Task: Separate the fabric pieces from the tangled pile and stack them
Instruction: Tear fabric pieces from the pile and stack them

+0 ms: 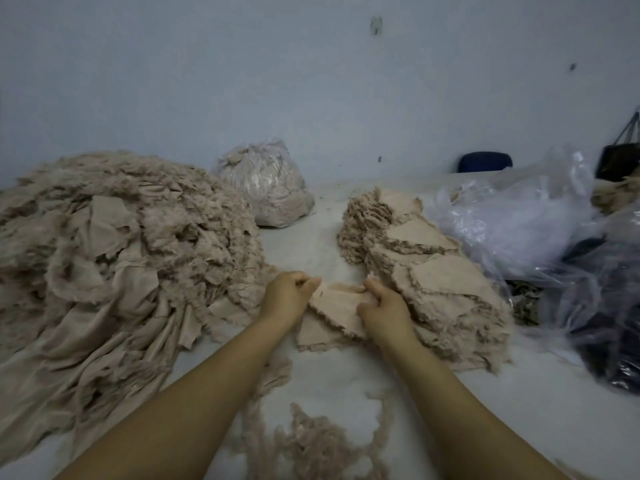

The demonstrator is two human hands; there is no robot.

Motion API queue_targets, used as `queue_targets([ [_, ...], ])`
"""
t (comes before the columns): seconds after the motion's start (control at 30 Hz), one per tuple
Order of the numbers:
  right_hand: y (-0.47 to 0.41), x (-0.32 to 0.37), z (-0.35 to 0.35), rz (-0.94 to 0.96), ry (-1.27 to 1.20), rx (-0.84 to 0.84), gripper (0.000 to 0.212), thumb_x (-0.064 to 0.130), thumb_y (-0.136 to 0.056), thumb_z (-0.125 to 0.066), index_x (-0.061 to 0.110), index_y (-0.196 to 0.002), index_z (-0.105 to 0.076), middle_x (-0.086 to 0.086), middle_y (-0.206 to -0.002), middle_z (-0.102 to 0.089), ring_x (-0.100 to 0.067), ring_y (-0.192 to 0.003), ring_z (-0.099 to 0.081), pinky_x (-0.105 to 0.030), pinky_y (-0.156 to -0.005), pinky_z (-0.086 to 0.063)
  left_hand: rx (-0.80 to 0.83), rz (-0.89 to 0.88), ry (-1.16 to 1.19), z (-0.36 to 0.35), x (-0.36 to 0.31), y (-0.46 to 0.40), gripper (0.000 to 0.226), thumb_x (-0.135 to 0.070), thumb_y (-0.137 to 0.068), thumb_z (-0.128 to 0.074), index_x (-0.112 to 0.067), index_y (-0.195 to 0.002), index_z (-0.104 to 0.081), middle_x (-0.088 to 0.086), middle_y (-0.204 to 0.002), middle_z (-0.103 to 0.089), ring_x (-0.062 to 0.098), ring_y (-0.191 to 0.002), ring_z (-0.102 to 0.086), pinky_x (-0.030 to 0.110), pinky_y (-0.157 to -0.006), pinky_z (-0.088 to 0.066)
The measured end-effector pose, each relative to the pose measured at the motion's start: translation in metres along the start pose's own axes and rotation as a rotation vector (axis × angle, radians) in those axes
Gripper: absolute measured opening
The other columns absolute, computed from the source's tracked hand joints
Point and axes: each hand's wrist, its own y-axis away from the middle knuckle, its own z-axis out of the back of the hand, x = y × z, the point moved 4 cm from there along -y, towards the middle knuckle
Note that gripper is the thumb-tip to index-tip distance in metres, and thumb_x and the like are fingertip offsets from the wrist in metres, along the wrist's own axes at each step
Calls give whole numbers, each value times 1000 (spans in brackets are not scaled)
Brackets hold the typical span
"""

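Note:
A big tangled pile (114, 244) of beige frayed fabric fills the left of the table. To the right lies a leaning stack (429, 268) of separated beige pieces. Between them, a small beige fabric piece (337, 308) is held over a few loose pieces on the table. My left hand (289, 297) pinches its left edge with curled fingers. My right hand (382, 306) grips its right edge, close against the stack.
A tied clear bag (266, 185) of beige scraps stands at the back. Crumpled clear plastic bags (526, 216) and dark bagged items (609, 306) crowd the right side. Frayed thread clumps (311, 441) lie on the white table near me. A blue chair back (485, 162) shows behind.

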Motion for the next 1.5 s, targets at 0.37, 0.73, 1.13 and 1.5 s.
queue_targets([
  [0.37, 0, -22, -9, 22, 309, 128, 44, 9, -87, -53, 17, -130, -55, -10, -137, -48, -27, -114, -56, -36, -98, -47, 247, 468, 110, -21, 6, 11, 31, -13, -82, -67, -11, -106, -48, 10, -102, -58, 26, -89, -59, 28, -70, -49],
  [0.73, 32, 20, -12, -286, -940, 177, 29, 36, -98, -49, 12, -105, -65, -8, -83, -71, -19, -69, -67, -30, -53, -56, 281, 484, 955, 14, -90, 23, 18, 7, -90, -47, 7, -104, -56, 22, -90, -61, 27, -79, -62, 39, -74, -53],
  [1.13, -14, 21, 138, -22, 36, -441, 43, 17, -94, -50, 13, -135, -40, -17, -133, -45, -35, -113, -49, -42, -92, -46, 280, 358, 761, -64, -129, 15, 46, -7, -90, -61, -2, -131, -42, 16, -124, -55, 24, -93, -62, 25, -62, -54],
  [1.5, 36, 32, 62, 662, 624, -346, 20, 10, -90, -62, 5, -108, -69, -20, -116, -60, -43, -113, -50, -51, -102, -33, 296, 142, 298, 20, -24, 51, 10, -2, -89, -60, -11, -86, -59, 10, -84, -65, 13, -70, -62, 19, -58, -51],
])
